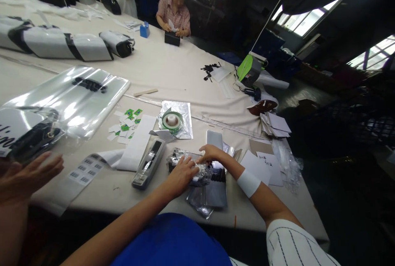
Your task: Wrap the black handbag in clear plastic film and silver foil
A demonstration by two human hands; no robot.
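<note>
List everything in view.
table: 1, white, under everything
packet: 1, silver, under both hands
tape dispenser: 1, grey, beside packet
tape roll: 1, green-white, on foil
foil sheet: 1, silver, beyond dispenser
barcode strip: 1, white, left of dispenser
labels: many, green-white, beyond dispenser
plastic bag: 1, clear, table's left
wrapped bundles: several, white-black, far left
machine: 1, green-grey, far right
cards: a stack, white, right edge
co-worker: 1, pink shirt, far end
co-worker's hand: 1, left edge
wristband: 1, white, right wrist
left hand: 1, on packet
right hand: 1, on packet
</note>
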